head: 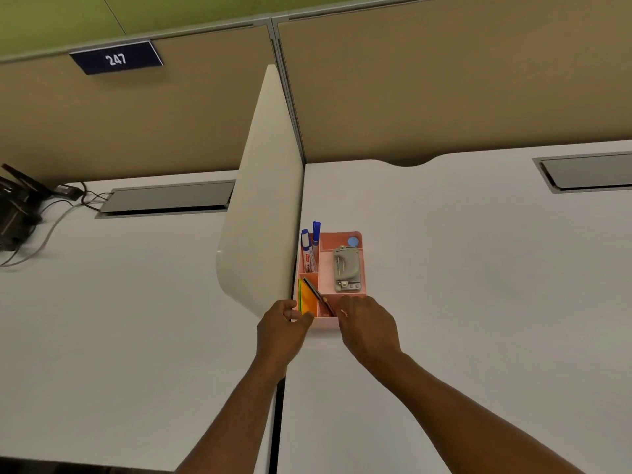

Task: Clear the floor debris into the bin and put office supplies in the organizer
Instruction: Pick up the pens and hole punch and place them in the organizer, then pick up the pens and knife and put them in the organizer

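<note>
Organizer (pixel 360 268) could be knocked askew at 6 o'clock: sticky notes (pixel 306 300) are pinched by left hand (pixel 285 323); right hand (pixel 367 325) finger state cannot be told.

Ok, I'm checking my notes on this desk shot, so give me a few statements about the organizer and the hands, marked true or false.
1. The pink organizer sits on the desk to the right of the white divider. True.
2. The grey stapler lies on the bare desk. False: it lies in the organizer's large right compartment.
3. Two blue markers stand in the organizer's back left compartment. True.
4. Both hands are far from the organizer. False: the left hand and right hand are both at its near edge.
5. The sign on the partition reads 312. False: it reads 247.
</note>
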`<state>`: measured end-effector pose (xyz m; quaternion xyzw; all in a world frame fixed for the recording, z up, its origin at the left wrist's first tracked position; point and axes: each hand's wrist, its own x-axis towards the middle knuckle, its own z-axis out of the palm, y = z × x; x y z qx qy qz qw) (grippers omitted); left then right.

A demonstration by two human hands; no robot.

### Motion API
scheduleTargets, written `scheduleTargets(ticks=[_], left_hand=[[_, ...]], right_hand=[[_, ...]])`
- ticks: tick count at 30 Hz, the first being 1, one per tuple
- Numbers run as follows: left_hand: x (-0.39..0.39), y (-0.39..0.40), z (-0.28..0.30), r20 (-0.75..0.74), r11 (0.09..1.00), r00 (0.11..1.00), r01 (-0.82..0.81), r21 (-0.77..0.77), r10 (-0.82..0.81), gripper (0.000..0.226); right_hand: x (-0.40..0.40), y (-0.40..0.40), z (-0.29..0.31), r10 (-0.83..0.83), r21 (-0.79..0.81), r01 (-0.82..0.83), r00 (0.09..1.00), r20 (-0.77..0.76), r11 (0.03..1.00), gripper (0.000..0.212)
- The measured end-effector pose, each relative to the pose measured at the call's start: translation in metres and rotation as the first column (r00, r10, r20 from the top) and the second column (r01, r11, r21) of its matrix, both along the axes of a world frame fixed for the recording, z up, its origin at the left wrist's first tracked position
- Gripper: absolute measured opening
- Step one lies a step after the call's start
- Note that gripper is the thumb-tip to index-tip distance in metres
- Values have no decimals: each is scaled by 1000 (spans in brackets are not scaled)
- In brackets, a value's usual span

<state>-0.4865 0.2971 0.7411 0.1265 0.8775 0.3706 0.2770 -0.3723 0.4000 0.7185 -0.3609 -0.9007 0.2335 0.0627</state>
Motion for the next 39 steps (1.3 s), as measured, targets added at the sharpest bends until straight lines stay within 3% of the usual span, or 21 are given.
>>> scheduleTargets(ticks=[3, 8, 16, 22, 26, 39], left_hand=[[18, -17, 4, 10, 999, 1000, 29, 13, -30, 34], [56, -53, 6, -53, 982, 982, 185, 29, -183, 26], [129, -157, -5, -256, 881, 847, 471, -42, -465, 33], [182, -238, -6, -334, 843, 784, 535, -63, -523, 39], [214, -270, -2, -327, 809, 755, 585, -56, -569, 30], [305, -315, -38, -245, 800, 772, 599, -26, -586, 34]], right_hand=[[21, -17, 0, -26, 32, 28, 999, -48, 999, 28], [65, -61, -5, -61, -52, 57, 995, -77, 997, 38], [155, -164, -4, -132, -74, 131, 991, 1, 989, 52], [227, -239, 3, -218, -28, 217, 976, -18, 976, 53], [274, -275, 11, -284, -13, 283, 959, -18, 959, 51], [416, -319, -26, -473, -13, 474, 881, 25, 881, 35]])
